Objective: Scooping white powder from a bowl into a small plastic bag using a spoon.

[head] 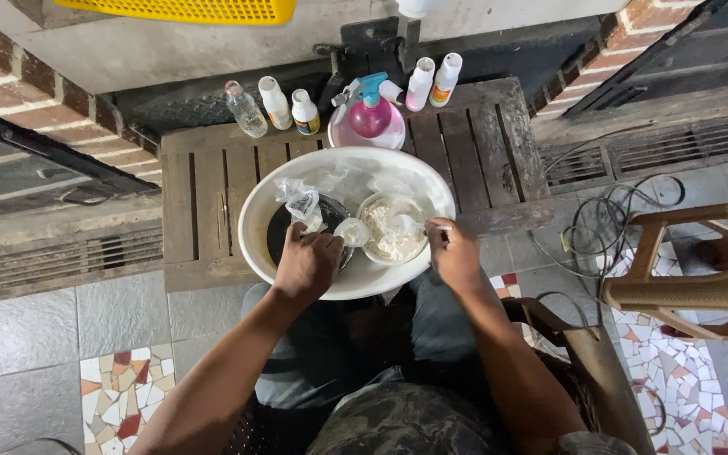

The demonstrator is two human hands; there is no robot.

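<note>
Basin (254, 219), round white plastic | left hand (307, 265) grips crinkled clear bag (301, 202) | right hand (454, 253) grips spoon (414, 226)

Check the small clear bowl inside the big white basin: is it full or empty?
Nearly full. The clear bowl holds a heap of whitish crumbly material close to its rim, inside the white basin. The right hand holds a utensil in it.

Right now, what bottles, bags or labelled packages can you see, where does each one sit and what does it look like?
Clear bottle: far left of the wooden table's back edge, tilted.
Two white bottles: beside it, one with a yellow and dark label.
Pink spray bottle: centre back, blue trigger, standing in a pink bowl.
Two pale bottles: right of it, white caps, pink and orange labels.
Clear plastic bag: in the white basin, held by the left hand.
</note>
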